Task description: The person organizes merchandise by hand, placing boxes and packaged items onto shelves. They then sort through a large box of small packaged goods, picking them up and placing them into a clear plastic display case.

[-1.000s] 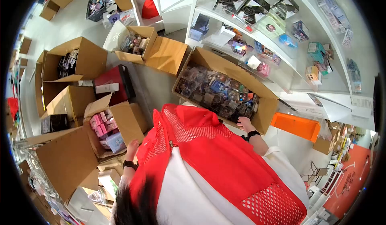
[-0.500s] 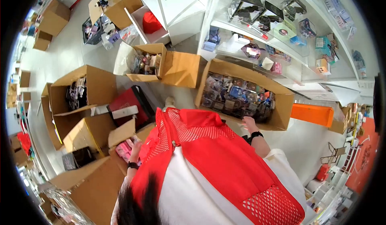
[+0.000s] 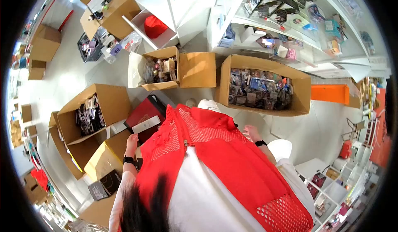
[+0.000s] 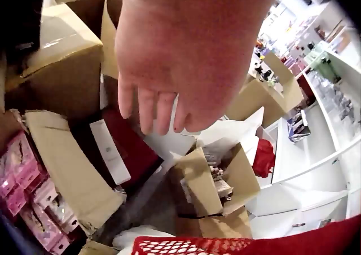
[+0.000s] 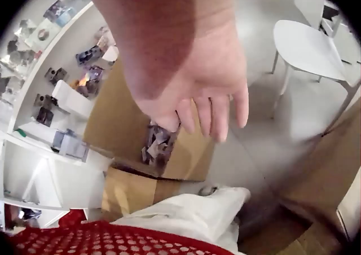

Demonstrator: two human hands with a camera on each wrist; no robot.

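Note:
My left hand (image 3: pixel 132 142) hangs at the left of the red mesh vest (image 3: pixel 224 149), holding nothing. In the left wrist view the fingers of that hand (image 4: pixel 177 63) are relaxed, above a red box (image 4: pixel 132 147) with a white carton (image 4: pixel 109 152). My right hand (image 3: pixel 251 133) is just below the long carton (image 3: pixel 265 110) of small wrapped items, not touching it. The right wrist view shows that hand (image 5: pixel 194 80) empty, its fingers loosely extended over the carton's flap and the floor.
A small carton (image 3: pixel 161 85) with a wooden-looking panel (image 3: pixel 198 69) stands ahead. Left are a carton of dark packets (image 3: pixel 116 103) and a yellow-taped carton (image 3: pixel 103 162). An orange bin (image 3: pixel 330 94) and glass shelving (image 3: pixel 286 26) are right; a white stool (image 5: pixel 310 49) stands near my right hand.
The view has shifted, with the cartons sliding right and the left-hand ones also lower. My left hand has moved from the pink packages to beside the red box. Both hands remain empty.

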